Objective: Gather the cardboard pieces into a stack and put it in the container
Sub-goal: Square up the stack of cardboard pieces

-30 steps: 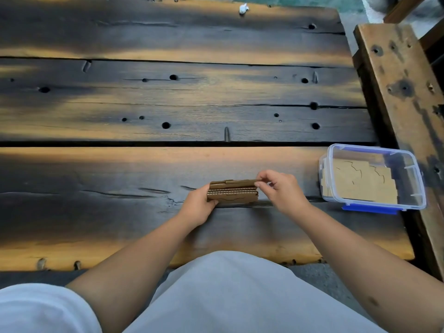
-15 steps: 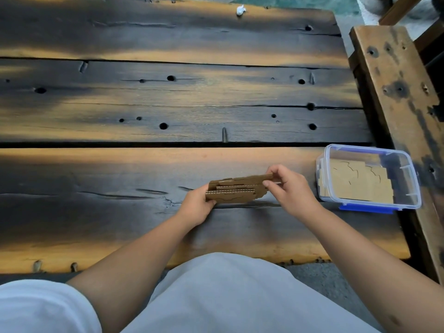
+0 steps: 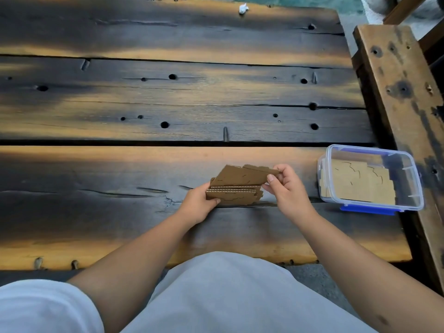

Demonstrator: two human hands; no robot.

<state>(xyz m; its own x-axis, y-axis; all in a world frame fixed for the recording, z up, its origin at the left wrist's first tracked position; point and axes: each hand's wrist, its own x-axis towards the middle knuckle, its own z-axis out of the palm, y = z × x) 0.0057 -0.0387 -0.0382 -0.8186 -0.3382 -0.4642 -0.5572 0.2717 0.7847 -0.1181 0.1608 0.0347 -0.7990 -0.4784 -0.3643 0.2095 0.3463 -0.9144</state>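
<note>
The left hand point(image 3: 198, 207) gripped the near-left end of the cardboard stack point(image 3: 234, 194), held on edge just above the plank tabletop point(image 3: 120, 169). The right hand point(image 3: 287, 191) pinched the right corner of the top pieces point(image 3: 242, 175), fanned up off the stack. To the right stood the clear container point(image 3: 408, 188), more cardboard lying flat inside.

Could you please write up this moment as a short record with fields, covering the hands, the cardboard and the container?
left hand: left hand grips the left end of the cardboard stack
right hand: right hand pinches the top cardboard pieces, tilted up off the stack at their right end
container: clear plastic container with blue clips, open, right of the hands, cardboard already lying flat inside
surface: dark wooden table of planks
task state: stack not yet in the container
</note>
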